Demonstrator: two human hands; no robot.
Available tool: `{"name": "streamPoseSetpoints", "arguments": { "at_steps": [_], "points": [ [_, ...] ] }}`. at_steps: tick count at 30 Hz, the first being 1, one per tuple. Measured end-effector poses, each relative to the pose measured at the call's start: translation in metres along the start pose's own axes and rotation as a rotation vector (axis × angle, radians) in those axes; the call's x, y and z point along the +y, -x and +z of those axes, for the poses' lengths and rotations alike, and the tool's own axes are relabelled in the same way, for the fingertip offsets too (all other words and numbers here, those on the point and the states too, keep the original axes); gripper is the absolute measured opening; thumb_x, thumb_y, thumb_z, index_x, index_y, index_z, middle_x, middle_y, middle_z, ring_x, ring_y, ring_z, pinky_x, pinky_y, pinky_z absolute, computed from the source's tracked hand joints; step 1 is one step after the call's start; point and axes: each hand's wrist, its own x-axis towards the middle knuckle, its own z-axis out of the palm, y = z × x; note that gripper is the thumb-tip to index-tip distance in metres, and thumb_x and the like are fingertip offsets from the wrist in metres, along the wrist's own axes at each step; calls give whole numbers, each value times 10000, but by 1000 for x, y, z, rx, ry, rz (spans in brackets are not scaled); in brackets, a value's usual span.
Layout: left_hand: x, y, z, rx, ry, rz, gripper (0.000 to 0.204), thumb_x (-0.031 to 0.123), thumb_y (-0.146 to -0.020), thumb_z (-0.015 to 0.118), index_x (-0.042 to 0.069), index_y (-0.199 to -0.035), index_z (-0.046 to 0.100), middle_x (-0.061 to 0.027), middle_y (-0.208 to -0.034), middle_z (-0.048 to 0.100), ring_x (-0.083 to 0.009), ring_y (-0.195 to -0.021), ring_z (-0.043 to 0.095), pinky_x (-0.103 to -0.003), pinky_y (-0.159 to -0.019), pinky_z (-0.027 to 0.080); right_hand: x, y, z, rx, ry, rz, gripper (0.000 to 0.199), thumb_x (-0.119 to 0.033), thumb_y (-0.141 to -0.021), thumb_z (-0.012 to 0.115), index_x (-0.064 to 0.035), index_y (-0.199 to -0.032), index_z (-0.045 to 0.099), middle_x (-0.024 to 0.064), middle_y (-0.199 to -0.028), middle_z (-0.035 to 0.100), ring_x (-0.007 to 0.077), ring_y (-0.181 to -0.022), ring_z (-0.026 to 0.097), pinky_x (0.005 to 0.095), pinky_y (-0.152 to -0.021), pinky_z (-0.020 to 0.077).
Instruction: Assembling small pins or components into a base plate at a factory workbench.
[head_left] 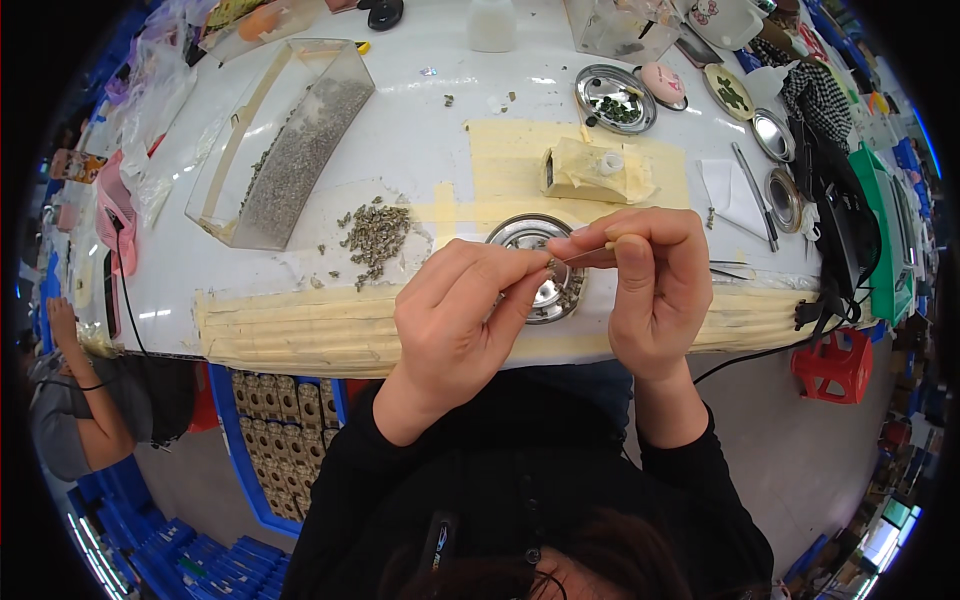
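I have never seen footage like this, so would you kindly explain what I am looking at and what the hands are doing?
This is one picture from a wide fisheye camera worn on a person's head, looking down, so straight edges bend. There is no machine: the left hand pinches a tiny grey piece, and the right hand holds thin tweezers to it. Below them sits a round metal dish on a white table edged with tan tape. A pile of small grey-green pieces and a clear tray of the same lie to the left.
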Motion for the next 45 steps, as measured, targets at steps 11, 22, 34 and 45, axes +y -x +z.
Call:
{"name": "streamPoseSetpoints", "arguments": {
  "at_steps": [11, 22, 34, 45],
  "points": [
    [-1, 1, 0, 11, -4, -6, 179, -56, -764, 759, 2, -924, 706, -96, -800, 681, -224, -688, 632, -310, -610, 481, -1, 0, 1, 36, -13, 32, 150, -100, -1036, 508, 49, -1022, 514, 127, -912, 671, 176, -863, 722, 272, -757, 604],
    [-3, 2, 2, 38, -18, 2, 166, -56, -781, 758, -1, -929, 709, -89, -784, 671, -208, -642, 605, -293, -568, 469, -9, -45, -28, 217, 646, -290, 71, -49, -947, 650, 5, -908, 623, 73, -828, 664, 141, -718, 659, 244, -660, 524],
    [-3, 4, -3, 101, -23, 33, 200, -67, -770, 761, -4, -953, 708, -97, -813, 683, -232, -693, 626, -304, -614, 488, -16, -25, -13, 46, 755, -235, 67, -81, -884, 698, -22, -912, 681, 88, -798, 635, 270, -736, 562, 337, -646, 442],
    [-2, 3, 0, 105, -98, 105, 230, -53, -736, 776, -3, -952, 713, -94, -838, 663, -249, -725, 628, -326, -623, 502, -11, -3, 4, -147, 232, 205, 65, -64, -870, 715, -9, -865, 680, 52, -745, 612, 151, -640, 520, 279, -580, 413]
  ]
}}
